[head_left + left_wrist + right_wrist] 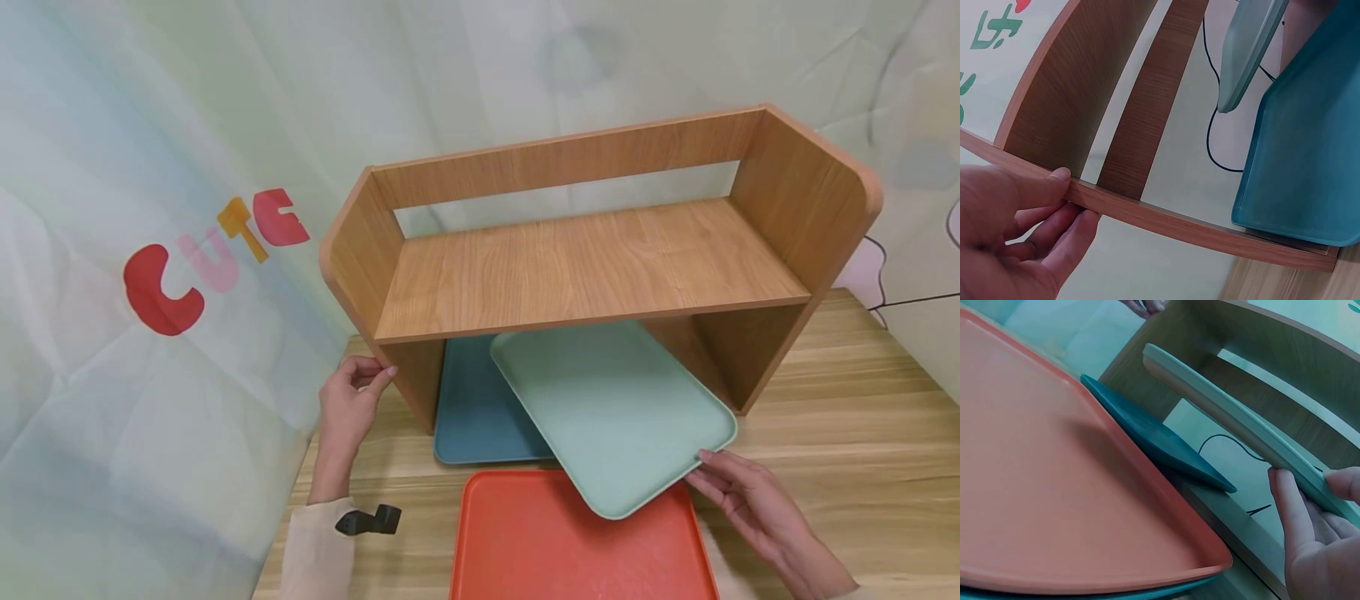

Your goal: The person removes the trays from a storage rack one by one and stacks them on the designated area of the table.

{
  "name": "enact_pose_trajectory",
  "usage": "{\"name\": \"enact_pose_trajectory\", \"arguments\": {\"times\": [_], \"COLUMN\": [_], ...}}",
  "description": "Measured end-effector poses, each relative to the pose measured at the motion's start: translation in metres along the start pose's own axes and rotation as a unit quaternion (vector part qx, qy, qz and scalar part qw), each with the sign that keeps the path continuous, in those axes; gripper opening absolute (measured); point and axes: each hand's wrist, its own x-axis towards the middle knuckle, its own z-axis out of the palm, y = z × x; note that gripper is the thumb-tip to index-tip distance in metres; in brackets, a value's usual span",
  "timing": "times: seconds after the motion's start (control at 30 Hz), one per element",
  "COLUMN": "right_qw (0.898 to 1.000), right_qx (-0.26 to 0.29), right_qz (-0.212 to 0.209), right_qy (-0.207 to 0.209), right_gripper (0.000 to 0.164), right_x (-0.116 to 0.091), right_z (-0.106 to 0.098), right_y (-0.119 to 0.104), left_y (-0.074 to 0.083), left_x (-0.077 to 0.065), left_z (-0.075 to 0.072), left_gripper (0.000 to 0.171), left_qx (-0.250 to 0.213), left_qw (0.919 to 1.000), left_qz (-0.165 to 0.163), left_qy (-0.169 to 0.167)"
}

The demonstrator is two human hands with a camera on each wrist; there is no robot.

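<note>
Wooden shelf unit and trays with two hands at work. The shelf unit point(592, 267) fills the centre and upper right of the head view, standing on a wood-grained table point(847, 467). At centre left, the left hand point(348, 408) pinches the front edge of its left side panel between thumb and fingers. At lower right, the right hand point(757, 504) is clamped on the rim of the pale green tray point(615, 408), thumb above, fingers below. This tray lies right of centre, angled, its far end beneath the shelf board; the right wrist view shows it raised apart from the blue tray point(483, 408), which sits partly within the lower compartment. The orange-red tray point(577, 542) occupies the bottom centre. Red, pink and yellow lettering point(163, 292) marks the cloth at left.
</note>
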Motion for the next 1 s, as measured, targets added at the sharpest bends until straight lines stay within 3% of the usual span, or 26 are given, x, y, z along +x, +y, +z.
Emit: {"name": "enact_pose_trajectory", "arguments": {"times": [0.47, 1.0], "right_qw": [0.998, 0.989], "right_qx": [-0.053, -0.102], "right_qz": [0.028, 0.098], "right_qy": [-0.019, -0.043], "right_gripper": [0.050, 0.051], "right_x": [-0.0017, -0.0040], "right_z": [-0.0024, -0.0069], "right_y": [-0.0035, -0.0074], "left_y": [0.0013, 0.0002], "left_x": [-0.0003, -0.0002], "left_z": [0.0001, 0.0006], "left_gripper": [0.023, 0.023], "left_qx": [0.003, 0.008], "left_qw": [1.0000, 0.9999], "left_qz": [0.006, 0.005], "left_qy": [0.003, 0.004]}}
